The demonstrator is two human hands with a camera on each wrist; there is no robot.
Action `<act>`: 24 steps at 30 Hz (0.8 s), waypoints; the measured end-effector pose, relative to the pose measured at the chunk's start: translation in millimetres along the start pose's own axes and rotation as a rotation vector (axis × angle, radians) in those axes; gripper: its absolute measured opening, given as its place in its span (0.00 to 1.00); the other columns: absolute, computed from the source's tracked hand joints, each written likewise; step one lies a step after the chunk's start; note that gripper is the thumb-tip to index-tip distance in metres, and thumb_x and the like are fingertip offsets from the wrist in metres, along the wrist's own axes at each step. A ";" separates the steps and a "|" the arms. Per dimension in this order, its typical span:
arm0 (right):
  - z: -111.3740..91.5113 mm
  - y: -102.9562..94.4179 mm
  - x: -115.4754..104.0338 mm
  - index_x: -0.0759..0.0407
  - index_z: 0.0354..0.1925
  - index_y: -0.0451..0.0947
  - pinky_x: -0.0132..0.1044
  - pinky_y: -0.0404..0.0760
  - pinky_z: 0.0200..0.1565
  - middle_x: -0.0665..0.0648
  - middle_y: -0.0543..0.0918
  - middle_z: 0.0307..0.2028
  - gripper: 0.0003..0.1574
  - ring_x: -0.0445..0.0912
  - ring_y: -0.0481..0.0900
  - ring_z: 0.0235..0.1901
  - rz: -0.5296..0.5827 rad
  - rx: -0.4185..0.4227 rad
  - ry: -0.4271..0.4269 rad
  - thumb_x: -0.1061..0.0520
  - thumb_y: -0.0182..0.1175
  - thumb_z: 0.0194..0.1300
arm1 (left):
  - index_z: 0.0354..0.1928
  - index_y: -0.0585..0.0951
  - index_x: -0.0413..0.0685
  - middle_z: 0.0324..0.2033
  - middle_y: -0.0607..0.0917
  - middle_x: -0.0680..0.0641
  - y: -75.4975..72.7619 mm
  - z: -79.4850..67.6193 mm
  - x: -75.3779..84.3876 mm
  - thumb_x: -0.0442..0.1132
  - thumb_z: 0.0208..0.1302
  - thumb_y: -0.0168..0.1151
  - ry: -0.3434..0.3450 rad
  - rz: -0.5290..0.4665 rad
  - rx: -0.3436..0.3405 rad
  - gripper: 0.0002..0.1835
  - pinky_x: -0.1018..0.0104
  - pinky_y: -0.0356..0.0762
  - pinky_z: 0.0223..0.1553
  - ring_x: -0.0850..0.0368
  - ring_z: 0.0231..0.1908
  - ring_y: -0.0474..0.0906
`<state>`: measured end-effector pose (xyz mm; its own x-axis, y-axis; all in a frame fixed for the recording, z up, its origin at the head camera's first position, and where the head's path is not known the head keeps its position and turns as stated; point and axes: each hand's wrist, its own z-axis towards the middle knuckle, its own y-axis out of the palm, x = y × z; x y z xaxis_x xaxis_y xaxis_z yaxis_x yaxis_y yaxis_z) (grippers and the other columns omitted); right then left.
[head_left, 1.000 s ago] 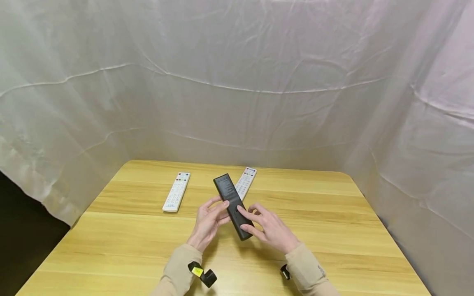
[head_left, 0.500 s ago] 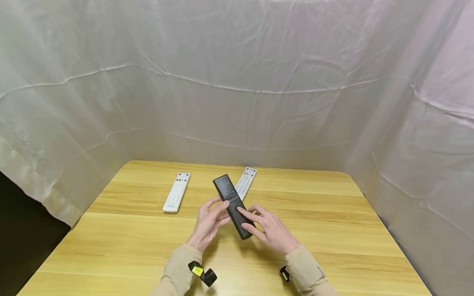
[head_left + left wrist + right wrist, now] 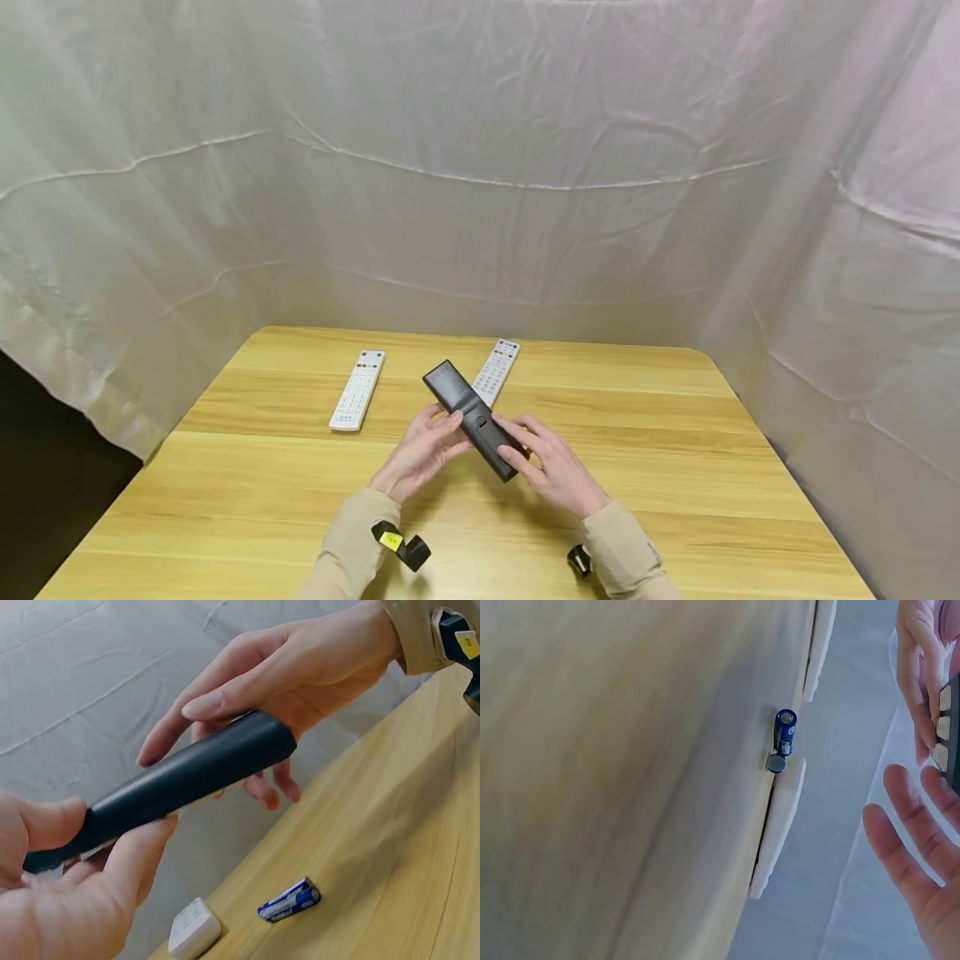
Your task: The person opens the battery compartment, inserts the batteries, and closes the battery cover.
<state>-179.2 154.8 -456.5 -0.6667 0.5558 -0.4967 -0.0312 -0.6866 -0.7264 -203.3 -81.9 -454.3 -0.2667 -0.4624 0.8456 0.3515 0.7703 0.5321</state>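
Starting at the far left, we are seeing a dark area showing below the pale curtain, which is hanging around the wooden table. Next, a white remote is lying on the table with its buttons facing up, a red one and a blue one sitting at its far end.

Moving right, we are finding the left sleeve, with a black wrist camera bearing a yellow label. The left hand is grasping the black remote, its thumb pressing on the back. We are seeing that remote being held above the table between both hands, slanting, its far end pointing left, its back turning up and showing a small notch.

Behind it, a second white remote is lying at an angle, its near end hiding behind the black one. In the right wrist view we are also seeing two blue batteries lying together on the table near the white remotes.

Farther right, the right hand is touching the black remote with loosely extended fingers, not clenching around it. Last, we are reaching the right sleeve, where another black device is sitting.
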 end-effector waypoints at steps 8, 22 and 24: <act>-1.8 1.4 1.3 0.58 0.69 0.71 0.29 0.84 0.39 0.52 0.83 0.48 0.27 0.35 0.78 0.38 0.115 0.023 0.026 0.57 0.56 0.75 | 0.77 0.42 0.43 0.75 0.58 0.30 -4.8 -4.9 4.1 0.33 0.77 0.48 -0.010 0.006 -0.096 0.35 0.57 0.72 0.72 0.51 0.68 0.74; -3.9 -1.3 3.1 0.61 0.69 0.69 0.32 0.87 0.41 0.58 0.83 0.48 0.26 0.39 0.81 0.39 0.153 0.030 0.017 0.60 0.52 0.76 | 0.74 0.49 0.44 0.55 0.83 0.41 -6.0 -5.6 5.4 0.43 0.75 0.56 0.086 0.238 0.181 0.36 0.49 0.79 0.67 0.56 0.48 0.86; -4.1 -2.1 3.0 0.60 0.70 0.69 0.31 0.86 0.42 0.57 0.83 0.48 0.26 0.40 0.82 0.39 0.151 0.028 0.024 0.60 0.52 0.76 | 0.74 0.50 0.45 0.54 0.82 0.41 -5.5 -4.9 7.3 0.44 0.75 0.58 0.104 0.293 0.231 0.36 0.47 0.79 0.66 0.56 0.46 0.86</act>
<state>-178.1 159.8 -458.4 -0.6472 0.4562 -0.6108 0.0470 -0.7758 -0.6292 -202.9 -91.6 -450.9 -0.0886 -0.2413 0.9664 0.1845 0.9495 0.2539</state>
